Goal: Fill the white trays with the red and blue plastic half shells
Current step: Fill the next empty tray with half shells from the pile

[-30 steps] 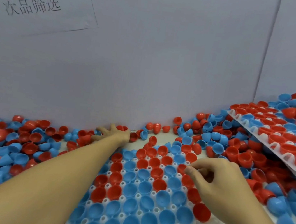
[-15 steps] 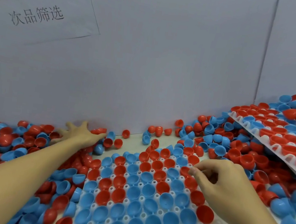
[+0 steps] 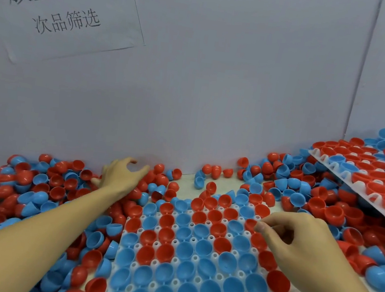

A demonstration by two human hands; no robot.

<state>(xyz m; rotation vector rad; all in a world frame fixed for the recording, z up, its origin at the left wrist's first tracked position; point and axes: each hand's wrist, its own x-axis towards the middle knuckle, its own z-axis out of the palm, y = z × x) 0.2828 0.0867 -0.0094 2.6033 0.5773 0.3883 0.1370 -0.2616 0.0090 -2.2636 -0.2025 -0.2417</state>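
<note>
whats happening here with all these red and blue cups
A person is filling a white tray with red and blue plastic half shells. The right hand is over the tray's right side, fingers curled at a red shell in one of the sockets. The left hand reaches into the loose pile by the wall, fingers spread. Most visible sockets are filled; the near right corner is empty. A second filled tray leans at the far right.

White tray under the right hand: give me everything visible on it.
The white tray looks like moulded plastic, a grid of round cups with small holes between them. It lies flat in front of the person, loose shells heaped against its left and far edges. Most cups hold open-side-up blue or red half shells; cups near the bottom right corner show empty. The right hand hovers over its right side, fingers pinched at a red shell.
</note>
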